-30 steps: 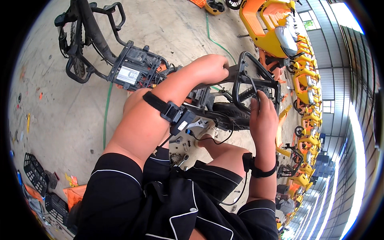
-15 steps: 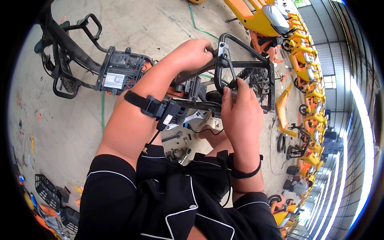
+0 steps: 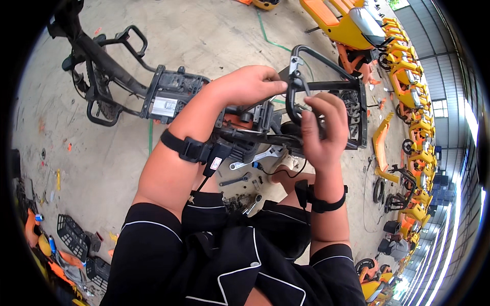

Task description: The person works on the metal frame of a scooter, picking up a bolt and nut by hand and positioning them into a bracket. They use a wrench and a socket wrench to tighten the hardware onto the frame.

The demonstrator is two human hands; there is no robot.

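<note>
My left hand (image 3: 252, 85) reaches across with its fingers drawn together, their tips beside a metal bracket (image 3: 294, 66) on a bent black tube frame (image 3: 289, 104). What those fingers pinch is hidden. A slim grey metal rod (image 3: 303, 85) slants down from the bracket; its kind is unclear. At its lower end are the curled fingers of my right hand (image 3: 326, 130), the thumb a little apart below. The tube frame belongs to a stripped two-wheeler, whose battery-like black box (image 3: 176, 81) and silver module (image 3: 164, 106) show on the left.
An adjustable wrench (image 3: 258, 157), a smaller spanner (image 3: 236, 179) and a ratchet (image 3: 253, 204) lie on the floor by my legs. Yellow scooters (image 3: 408, 97) line the right side. Black grilles (image 3: 73, 236) and loose parts lie at lower left. A yellow panel (image 3: 381, 143) rests at right.
The whole scene has shifted right and slightly down in view. My left fingers have come down and stretched toward the tube. The right fingers have curled more, still by the rod's end.
</note>
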